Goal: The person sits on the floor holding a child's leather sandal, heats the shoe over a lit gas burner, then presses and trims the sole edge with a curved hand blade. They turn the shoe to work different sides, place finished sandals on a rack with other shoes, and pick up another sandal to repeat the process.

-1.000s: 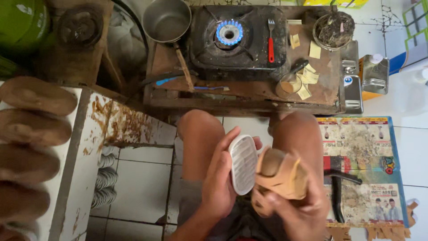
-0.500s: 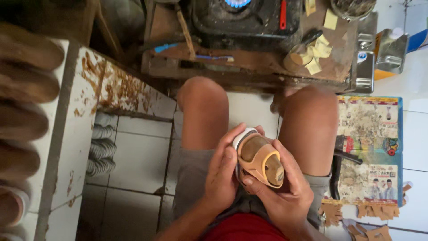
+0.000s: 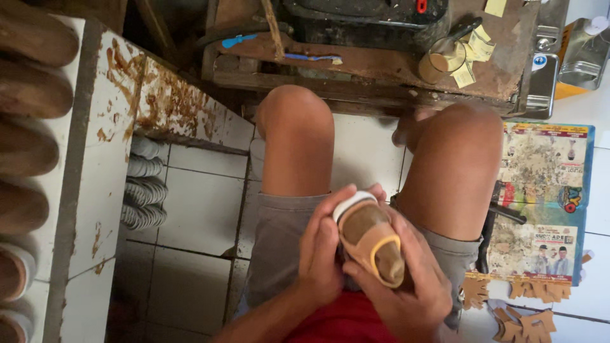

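— What do your hands have right now?

— I see both wrapped around one small shoe (image 3: 368, 240), tan upper with a yellow-edged strap and a white sole rim, held low over my lap between my knees. My left hand (image 3: 321, 257) is closed around its left side, fingers curled under and the thumb lying along the sole edge. My right hand (image 3: 406, 279) cups it from below and from the right, fingers bent up against the upper.

— Are they squeezing hard or only cradling?

— Both are closed on it, that much I can tell. How firmly, I can't judge from up here; the fingertips are partly hidden behind the shoe.

— What lies past the hands?

— My grey shorts (image 3: 273, 235), then bare knees over white floor tiles (image 3: 197, 216). To my left, a stained white shelf (image 3: 114, 146) with a row of brown soles (image 3: 28, 152) along its top, and ribbed white soles (image 3: 143, 190) stacked on the floor beside it. To my right, a printed poster (image 3: 540, 190) lies on the floor with brown cut-out pieces (image 3: 527, 305) near its lower edge.

— And farthest off?

— A worn wooden bench (image 3: 381, 67), carrying a round tin (image 3: 441, 60) with yellow paper scraps (image 3: 473, 57) beside it.
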Available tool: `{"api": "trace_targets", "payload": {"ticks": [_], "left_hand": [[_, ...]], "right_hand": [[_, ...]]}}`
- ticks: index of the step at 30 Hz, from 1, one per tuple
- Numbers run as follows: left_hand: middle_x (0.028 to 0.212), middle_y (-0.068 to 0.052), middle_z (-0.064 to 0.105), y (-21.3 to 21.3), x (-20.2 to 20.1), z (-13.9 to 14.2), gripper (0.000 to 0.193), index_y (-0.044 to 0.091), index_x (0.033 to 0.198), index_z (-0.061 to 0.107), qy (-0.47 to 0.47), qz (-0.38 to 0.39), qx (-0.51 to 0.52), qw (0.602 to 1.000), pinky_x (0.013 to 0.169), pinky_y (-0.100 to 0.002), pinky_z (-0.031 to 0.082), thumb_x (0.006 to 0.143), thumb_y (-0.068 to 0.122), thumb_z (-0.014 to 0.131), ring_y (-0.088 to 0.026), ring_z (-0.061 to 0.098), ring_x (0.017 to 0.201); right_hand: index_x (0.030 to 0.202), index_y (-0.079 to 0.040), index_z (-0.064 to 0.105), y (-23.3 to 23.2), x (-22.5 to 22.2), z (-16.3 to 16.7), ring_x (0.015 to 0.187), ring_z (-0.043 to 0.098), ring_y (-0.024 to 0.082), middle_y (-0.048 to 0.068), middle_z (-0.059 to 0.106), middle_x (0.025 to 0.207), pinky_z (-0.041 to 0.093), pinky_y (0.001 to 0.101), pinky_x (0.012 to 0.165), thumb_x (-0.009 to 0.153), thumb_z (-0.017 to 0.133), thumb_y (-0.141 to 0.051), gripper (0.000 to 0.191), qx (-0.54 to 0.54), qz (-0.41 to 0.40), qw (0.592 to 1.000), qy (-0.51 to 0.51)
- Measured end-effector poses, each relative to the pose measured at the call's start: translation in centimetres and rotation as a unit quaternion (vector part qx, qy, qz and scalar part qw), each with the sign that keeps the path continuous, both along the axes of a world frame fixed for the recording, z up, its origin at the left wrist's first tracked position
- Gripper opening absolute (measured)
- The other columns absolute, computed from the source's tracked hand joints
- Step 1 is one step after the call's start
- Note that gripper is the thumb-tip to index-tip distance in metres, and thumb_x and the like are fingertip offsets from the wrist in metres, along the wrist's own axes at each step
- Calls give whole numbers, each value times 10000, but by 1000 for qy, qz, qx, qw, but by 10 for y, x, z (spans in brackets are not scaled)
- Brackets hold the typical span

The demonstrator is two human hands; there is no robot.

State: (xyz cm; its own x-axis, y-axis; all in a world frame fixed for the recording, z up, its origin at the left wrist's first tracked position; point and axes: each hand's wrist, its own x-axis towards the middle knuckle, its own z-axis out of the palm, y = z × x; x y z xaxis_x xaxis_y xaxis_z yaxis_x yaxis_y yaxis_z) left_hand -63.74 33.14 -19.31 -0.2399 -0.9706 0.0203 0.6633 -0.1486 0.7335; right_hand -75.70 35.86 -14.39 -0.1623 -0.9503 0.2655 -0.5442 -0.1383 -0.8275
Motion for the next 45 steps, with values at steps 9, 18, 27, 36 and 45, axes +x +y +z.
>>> {"api": "trace_targets", "payload": {"ticks": [9,18,27,36,45], "left_hand": [[1612,-277,465,6,7,3,480,11,1573,362,-22,-10,-92,995,1266,-460,388,1218,319,266,-343,498,1473],[1610,-287,454,6,12,3,478,-1,1570,353,-18,-16,-95,995,1274,-470,383,1212,295,240,-345,488,1468],[1572,-292,470,5,16,2,451,25,1568,377,-24,-24,-109,993,1246,-445,414,1225,286,243,-325,517,1439],[1604,-297,433,4,25,5,435,32,1572,373,-22,-55,-79,995,1233,-424,423,1222,268,266,-306,518,1431],[1600,-295,440,3,29,14,443,0,1596,357,-103,-38,-145,983,1236,-410,448,1240,250,276,-317,539,1442]], "right_hand": [[1470,-34,424,10,-4,-7,1301,640,412,304,602,1361,573,458,1061,712,927,-115,913,-79,62,994,-37],[1483,-40,425,12,-1,-10,1296,653,409,301,616,1346,588,454,1053,705,934,-144,935,-77,53,995,-33],[1467,-16,424,10,-2,-13,1292,657,398,291,613,1353,575,452,1067,728,930,-125,903,-91,71,992,-49],[1391,92,493,3,-4,2,1256,669,320,260,635,1356,554,378,1044,678,899,-40,831,28,86,994,-64],[1349,138,506,6,-15,1,1231,678,296,255,637,1343,543,352,1015,655,899,-41,818,59,108,992,-38]]}}
